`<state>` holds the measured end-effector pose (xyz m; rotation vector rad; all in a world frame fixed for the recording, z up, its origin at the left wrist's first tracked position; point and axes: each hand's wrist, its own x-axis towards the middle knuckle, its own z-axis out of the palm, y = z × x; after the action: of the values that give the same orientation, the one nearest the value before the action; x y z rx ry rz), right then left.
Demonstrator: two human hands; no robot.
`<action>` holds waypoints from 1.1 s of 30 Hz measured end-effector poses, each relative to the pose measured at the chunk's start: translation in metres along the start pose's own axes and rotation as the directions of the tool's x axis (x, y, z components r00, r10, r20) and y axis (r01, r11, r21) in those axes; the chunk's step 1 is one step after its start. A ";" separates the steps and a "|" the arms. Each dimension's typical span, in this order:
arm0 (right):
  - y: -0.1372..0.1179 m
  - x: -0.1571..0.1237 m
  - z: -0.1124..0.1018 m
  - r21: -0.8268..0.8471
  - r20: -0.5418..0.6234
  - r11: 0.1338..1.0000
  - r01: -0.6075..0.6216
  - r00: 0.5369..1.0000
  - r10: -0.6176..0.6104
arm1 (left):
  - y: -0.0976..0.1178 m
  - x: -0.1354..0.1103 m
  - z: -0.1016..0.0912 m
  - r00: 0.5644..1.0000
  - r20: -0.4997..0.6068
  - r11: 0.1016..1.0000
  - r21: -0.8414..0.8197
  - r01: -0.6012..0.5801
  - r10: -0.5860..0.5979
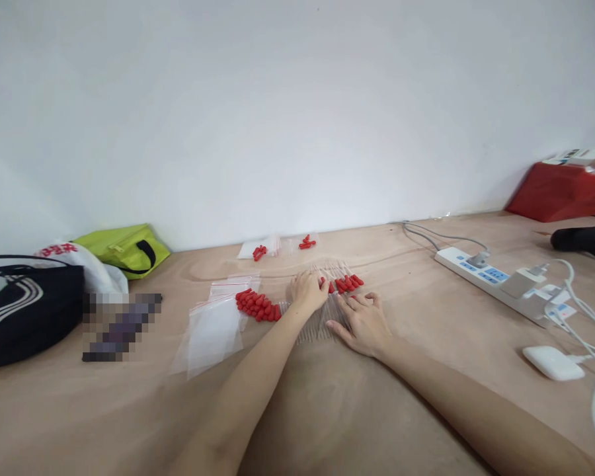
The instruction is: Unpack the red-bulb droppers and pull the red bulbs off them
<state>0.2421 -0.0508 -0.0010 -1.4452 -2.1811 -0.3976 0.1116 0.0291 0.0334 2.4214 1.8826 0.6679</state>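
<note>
My left hand [307, 291] is over the middle of a pile of thin clear tubes [315, 332], its fingers bent and closed at a red rubber bulb [322, 282]. Just to its right, my right hand [364, 324] lies low over the tubes with its fingers spread. Beyond its fingertips sits a small group of red bulbs [347, 283]. A larger heap of red bulbs [258, 307] is left of my left hand. The red pieces look like droppers' bulbs joined to the tubes. My hands hide part of the pile.
Clear zip bags [213, 337] lie at the left. Near the wall are two bags with red bulbs [259, 252]. A power strip [490, 277] with cables, a white charging case [554, 363] and a red box [560, 192] stand right. A black bag [30, 317] and a green bag [121, 248] are left.
</note>
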 end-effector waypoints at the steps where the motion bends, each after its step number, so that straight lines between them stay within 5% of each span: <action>1: 0.000 0.000 0.000 0.001 -0.004 1.000 -0.002 1.000 0.002 | -0.001 -0.001 -0.002 1.000 -0.018 1.000 -0.002 0.008 -0.008; 5: 0.005 -0.002 0.003 0.021 -0.063 0.998 -0.055 0.996 0.056 | -0.016 -0.019 -0.018 0.995 -0.105 1.000 -0.025 0.000 -0.003; 12: 0.016 -0.001 0.003 0.191 -0.218 0.973 -0.129 0.961 0.170 | -0.059 -0.082 -0.043 0.910 -0.269 0.941 -0.036 -0.338 0.316; 22: 0.001 0.000 -0.006 0.146 -0.341 0.959 0.243 0.922 -0.182 | -0.068 -0.103 -0.038 0.797 -0.358 0.860 0.034 -0.509 0.486; 33: -0.012 -0.004 -0.003 0.167 -0.348 0.912 0.374 0.888 -0.301 | -0.061 -0.101 -0.037 0.737 -0.330 0.786 0.021 -0.618 0.589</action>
<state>0.2332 -0.0600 -0.0004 -0.8086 -2.1289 -0.4442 0.0235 -0.0563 0.0186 3.0131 1.0250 1.2023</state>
